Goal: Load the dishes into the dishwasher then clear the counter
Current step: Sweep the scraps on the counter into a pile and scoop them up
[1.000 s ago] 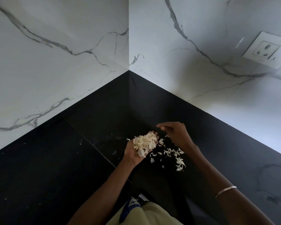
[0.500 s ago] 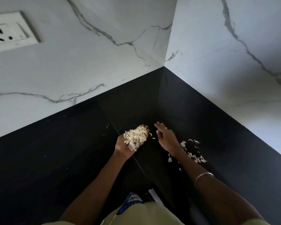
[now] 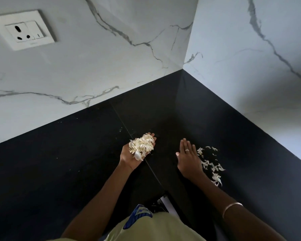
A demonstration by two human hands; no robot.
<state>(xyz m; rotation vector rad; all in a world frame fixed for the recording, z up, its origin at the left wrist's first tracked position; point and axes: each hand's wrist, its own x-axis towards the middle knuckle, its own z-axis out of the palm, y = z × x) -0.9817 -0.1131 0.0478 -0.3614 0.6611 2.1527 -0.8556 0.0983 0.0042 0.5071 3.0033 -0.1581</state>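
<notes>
My left hand (image 3: 131,158) lies palm up over the black counter (image 3: 63,164) and cups a heap of pale peel scraps (image 3: 142,146) in its palm. My right hand (image 3: 188,158) is flat with straight fingers, palm down, just above or on the counter. A ring shows on one finger. To the right of that hand, loose peel scraps (image 3: 210,165) lie scattered on the counter. No dishes or dishwasher are in view.
The counter runs into a corner between two white marble walls (image 3: 182,69). A white wall socket (image 3: 23,29) sits on the left wall, well above the counter. A seam (image 3: 129,134) crosses the counter under my left hand.
The view has swung left, bringing the left wall's socket into sight. My right hand has flattened and moved away from the heap in my left palm, toward the scattered scraps.
</notes>
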